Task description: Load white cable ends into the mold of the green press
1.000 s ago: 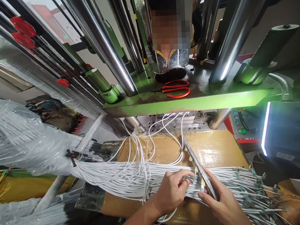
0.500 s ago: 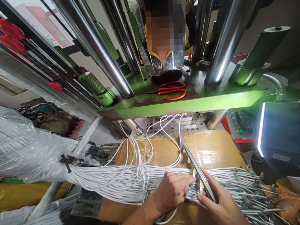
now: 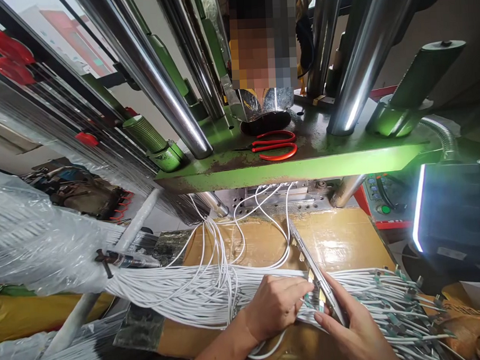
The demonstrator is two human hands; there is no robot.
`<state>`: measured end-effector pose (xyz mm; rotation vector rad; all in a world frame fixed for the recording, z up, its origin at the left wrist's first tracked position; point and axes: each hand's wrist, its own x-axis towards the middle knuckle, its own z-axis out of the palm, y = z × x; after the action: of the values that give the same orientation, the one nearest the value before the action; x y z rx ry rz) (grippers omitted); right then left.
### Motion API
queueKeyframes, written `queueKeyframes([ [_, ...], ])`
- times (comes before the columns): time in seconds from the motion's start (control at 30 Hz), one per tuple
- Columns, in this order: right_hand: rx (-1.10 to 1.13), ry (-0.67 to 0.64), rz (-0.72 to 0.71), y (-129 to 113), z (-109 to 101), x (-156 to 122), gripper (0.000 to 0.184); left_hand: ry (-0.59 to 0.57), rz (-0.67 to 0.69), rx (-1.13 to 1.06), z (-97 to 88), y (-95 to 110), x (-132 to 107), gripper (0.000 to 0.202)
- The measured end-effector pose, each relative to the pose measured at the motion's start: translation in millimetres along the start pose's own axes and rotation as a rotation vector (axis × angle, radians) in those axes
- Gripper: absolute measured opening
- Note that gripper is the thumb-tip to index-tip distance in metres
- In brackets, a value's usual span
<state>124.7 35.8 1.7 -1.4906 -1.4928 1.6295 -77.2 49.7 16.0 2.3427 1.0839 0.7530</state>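
My left hand [image 3: 275,307] is closed in a pinch on a white cable end with a green-tipped connector, pressed against a long metal fixture bar [image 3: 307,262]. My right hand [image 3: 352,329] grips the near end of that bar, fingers wrapped along it. Both hands rest on a thick bundle of white cables [image 3: 181,291] that lies across the brown cardboard-covered bench [image 3: 346,239]. Several connector ends [image 3: 404,305] fan out to the right of my right hand.
A green press platen [image 3: 303,164] with steel columns [image 3: 156,83] stands just behind the bench; red-handled scissors [image 3: 276,145] lie on it. Another person stands behind the machine. Plastic-wrapped cable bundles [image 3: 31,231] lie at left. A control panel [image 3: 384,195] sits at right.
The view has shifted slightly. My left hand's fingers have closed in a little on the cable end at the bar; my right hand keeps its hold.
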Motion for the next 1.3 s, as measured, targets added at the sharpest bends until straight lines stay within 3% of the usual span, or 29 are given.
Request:
queueKeyframes([
  [0.13,-0.004,0.042,-0.004,-6,-1,-2,0.071,0.044,-0.101,-0.159,-2.5,3,6,0.035],
  [0.3,0.024,0.021,0.019,-2,-1,-1,0.075,0.053,-0.504,-0.506,-26.5,9,12,0.026],
  [0.5,0.055,-0.030,0.059,7,-3,3,0.081,0.363,-0.858,-1.065,-26.0,-1,13,0.023],
  [0.6,0.140,-0.047,0.060,8,-3,4,0.082,0.382,-0.888,-1.123,-22.7,-1,15,0.033],
  [0.7,0.212,-0.049,0.064,9,-3,3,0.081,0.314,-0.894,-1.158,-25.7,1,17,0.036],
  [0.83,0.230,-0.047,0.055,10,-2,2,0.079,0.238,-0.857,-1.388,-31.0,-1,19,0.030],
  [0.97,0.248,-0.018,0.051,9,-3,3,0.077,0.303,-0.830,-1.519,-34.9,-6,20,0.031],
  [1.03,0.256,-0.001,0.067,7,-3,3,0.077,0.309,-0.791,-1.496,-37.2,-6,21,0.031],
  [1.1,0.263,0.021,0.070,5,-3,2,0.077,0.260,-0.758,-1.332,-38.2,-5,21,0.027],
  [1.23,0.275,0.050,0.068,2,-3,2,0.077,0.194,-0.583,-0.686,-30.1,-4,21,0.014],
  [1.3,0.262,0.031,0.082,1,-3,3,0.081,0.207,-0.421,-0.460,-22.5,-7,21,0.021],
])
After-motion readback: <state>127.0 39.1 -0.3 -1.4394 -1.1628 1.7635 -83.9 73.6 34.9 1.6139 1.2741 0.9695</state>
